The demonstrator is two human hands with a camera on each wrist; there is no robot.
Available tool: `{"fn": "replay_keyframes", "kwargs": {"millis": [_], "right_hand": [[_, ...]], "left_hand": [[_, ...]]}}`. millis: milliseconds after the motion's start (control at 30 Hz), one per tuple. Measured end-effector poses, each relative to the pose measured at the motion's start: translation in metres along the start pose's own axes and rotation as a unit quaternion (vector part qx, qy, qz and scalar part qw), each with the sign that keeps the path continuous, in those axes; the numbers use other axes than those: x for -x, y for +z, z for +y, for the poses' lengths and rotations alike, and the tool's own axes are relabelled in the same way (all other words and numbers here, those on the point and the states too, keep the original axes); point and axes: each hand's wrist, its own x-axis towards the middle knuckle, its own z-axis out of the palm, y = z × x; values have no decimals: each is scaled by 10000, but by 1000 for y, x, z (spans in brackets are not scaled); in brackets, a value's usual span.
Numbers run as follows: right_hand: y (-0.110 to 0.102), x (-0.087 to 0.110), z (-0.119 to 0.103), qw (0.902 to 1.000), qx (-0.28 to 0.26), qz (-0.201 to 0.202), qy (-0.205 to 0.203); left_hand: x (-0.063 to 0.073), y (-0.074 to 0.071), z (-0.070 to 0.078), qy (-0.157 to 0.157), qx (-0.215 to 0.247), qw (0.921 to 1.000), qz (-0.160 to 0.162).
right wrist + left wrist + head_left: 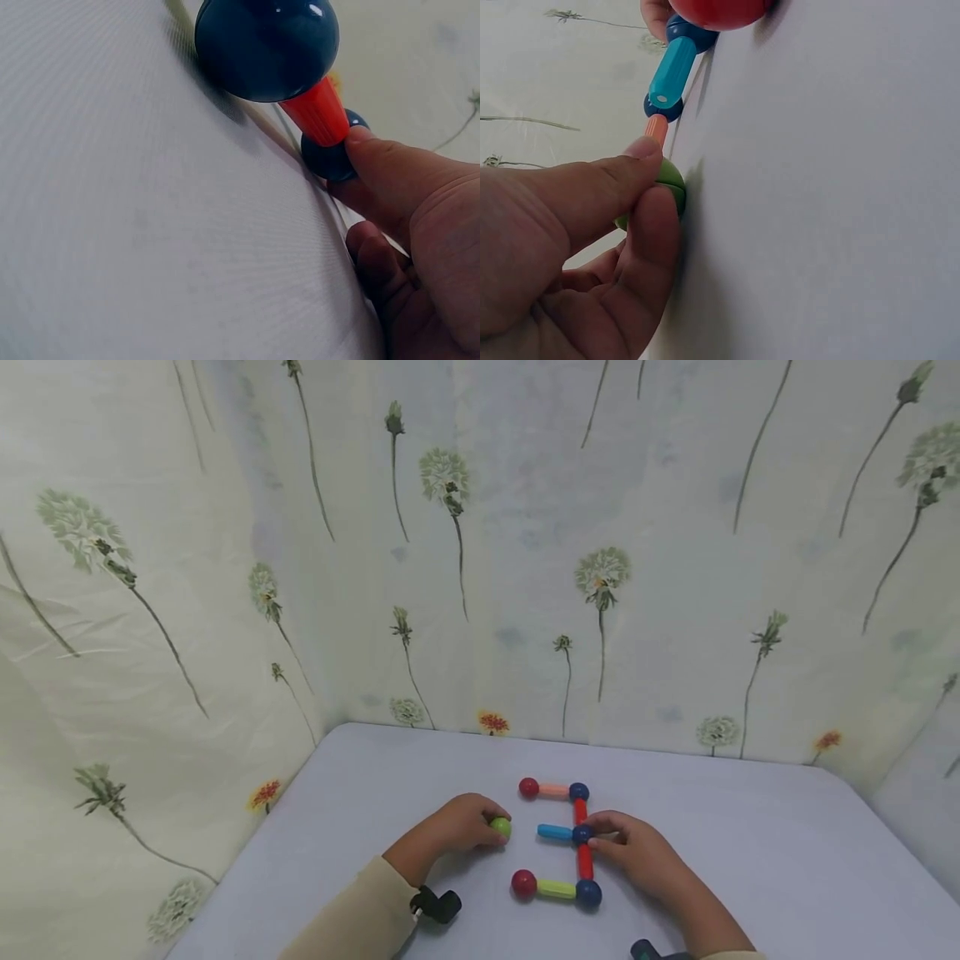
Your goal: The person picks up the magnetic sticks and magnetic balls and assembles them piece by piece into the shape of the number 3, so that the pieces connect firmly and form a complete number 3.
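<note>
My left hand (467,823) pinches a green ball (500,828) between thumb and fingers, close over the table. A little to its right is the free end of a light blue rod (554,832); a gap lies between ball and rod. That rod joins a dark blue middle ball (582,834), which my right hand (637,853) grips with thumb and fingers. Red rods (585,862) link this ball to a far blue ball (578,792) and a near blue ball (588,893). In the left wrist view, fingers partly hide the green ball (673,180).
A pink rod (553,791) ends in a red ball (528,787) at the far side. Nearer, a yellow-green rod (556,889) ends in another red ball (524,884). The white table (750,843) meets a flowered cloth (510,568) behind.
</note>
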Motion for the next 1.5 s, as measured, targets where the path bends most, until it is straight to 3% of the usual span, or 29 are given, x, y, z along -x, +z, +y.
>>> {"fn": "replay_keyframes", "kwargs": {"millis": [233,933,1500], "right_hand": [[0,0,0,10000,38,0,3],[-2,3,1,9999,118,-65,-63],[1,4,-3,9999,41,-156,-8]], "left_hand": [[-6,7,6,103,130,9997,-156],[-7,18,13,231,144,9992,-309],[1,20,16,247,34,9991,-329]]}}
